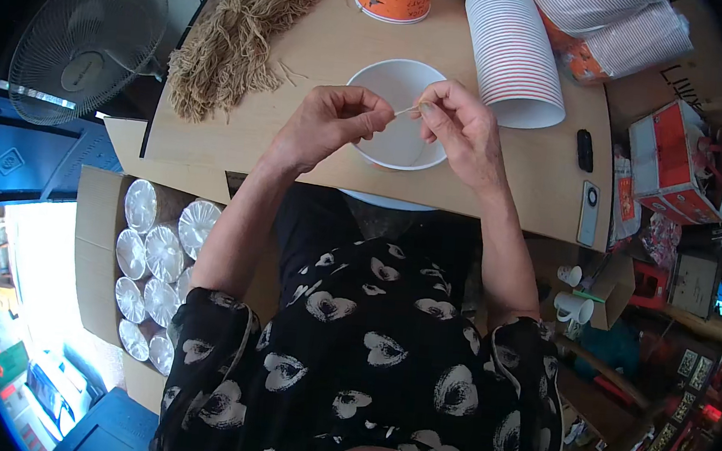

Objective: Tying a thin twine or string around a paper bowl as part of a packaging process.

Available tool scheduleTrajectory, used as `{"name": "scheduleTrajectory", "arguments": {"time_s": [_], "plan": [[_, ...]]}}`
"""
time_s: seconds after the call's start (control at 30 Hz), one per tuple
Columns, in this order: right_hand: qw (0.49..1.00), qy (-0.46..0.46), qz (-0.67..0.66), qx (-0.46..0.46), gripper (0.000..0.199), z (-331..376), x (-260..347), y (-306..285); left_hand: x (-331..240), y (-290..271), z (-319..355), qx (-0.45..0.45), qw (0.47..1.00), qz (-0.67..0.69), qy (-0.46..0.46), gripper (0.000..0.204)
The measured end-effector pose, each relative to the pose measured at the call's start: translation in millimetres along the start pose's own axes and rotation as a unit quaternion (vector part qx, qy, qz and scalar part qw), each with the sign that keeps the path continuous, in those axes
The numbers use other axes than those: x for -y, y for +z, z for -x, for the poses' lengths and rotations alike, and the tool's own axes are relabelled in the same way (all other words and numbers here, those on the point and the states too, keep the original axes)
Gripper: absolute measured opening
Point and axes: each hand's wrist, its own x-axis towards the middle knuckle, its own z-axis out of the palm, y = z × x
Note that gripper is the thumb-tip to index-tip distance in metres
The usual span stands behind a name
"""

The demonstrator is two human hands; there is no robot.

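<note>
Over the white bowl point(397, 113), your two hands meet with a thin pale strand point(406, 110) stretched between them. Your left hand point(328, 126) pinches one end between thumb and forefinger, fingers closed on it; your right hand point(464, 130) pinches the other end the same way, closed on it just beside the bowl's far rim. The strand's long axis runs nearly level from left to right, rising slightly toward your right hand, and it hangs above the bowl's open mouth rather than lying in it. Both hands sit about equally close to it, since each holds an end.

The strand looks straw-coloured, short and very slim, like a single fibre; it is too fine to tell more. It matches the tan bundle of fibres point(238, 36) lying well apart on the cardboard tabletop point(325, 42), up and to your left. A sleeve of stacked paper cups point(513, 54) lies on its side just right of the bowl.
</note>
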Motion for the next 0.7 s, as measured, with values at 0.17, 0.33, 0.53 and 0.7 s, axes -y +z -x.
{"name": "scheduleTrajectory", "arguments": {"time_s": [0.17,0.33,0.53,0.7], "plan": [[0.998,0.057,-0.024,-0.015,0.012,-2.5,6.3,1.2,7.5,9.6,0.5,-0.017,0.998,-0.012,0.054,0.016],[0.996,0.073,-0.049,-0.010,0.012,-7.9,0.1,1.4,18.9,23.1,2.1,-0.092,0.982,-0.083,0.142,0.009],[0.988,0.126,-0.090,0.002,0.009,-8.5,-3.2,1.7,24.4,34.0,0.8,-0.152,0.945,-0.158,0.242,0.010],[0.984,0.149,-0.099,0.005,0.010,-7.2,-4.9,2.3,28.6,41.5,-0.4,-0.181,0.936,-0.136,0.268,0.011]]}}
